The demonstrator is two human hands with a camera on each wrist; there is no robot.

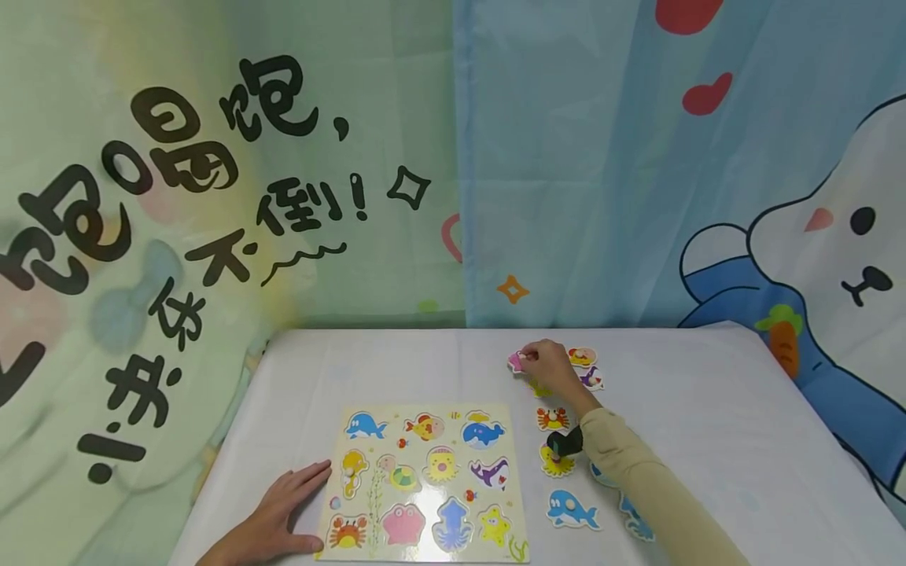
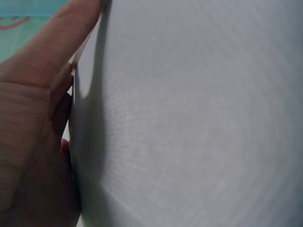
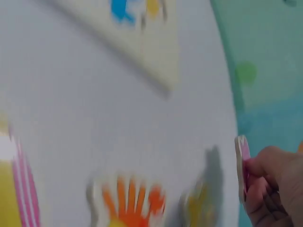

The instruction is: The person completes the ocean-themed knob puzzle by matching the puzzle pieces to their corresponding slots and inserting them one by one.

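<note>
My right hand pinches a pink puzzle piece beyond the board's far right corner. In the right wrist view the pink piece is held upright on its edge between thumb and fingers, off the table. My left hand lies with fingers extended against the left edge of the puzzle board, thumb at its near left corner. The board shows sea animals, among them a crab, a squid and a starfish. In the left wrist view, the left hand shows side-on beside the white cloth.
Loose pieces lie right of the board: a crab, a yellow octopus, a blue dolphin, a purple piece and a fish. The right sleeve partly covers blue pieces. Printed curtains hang behind the table.
</note>
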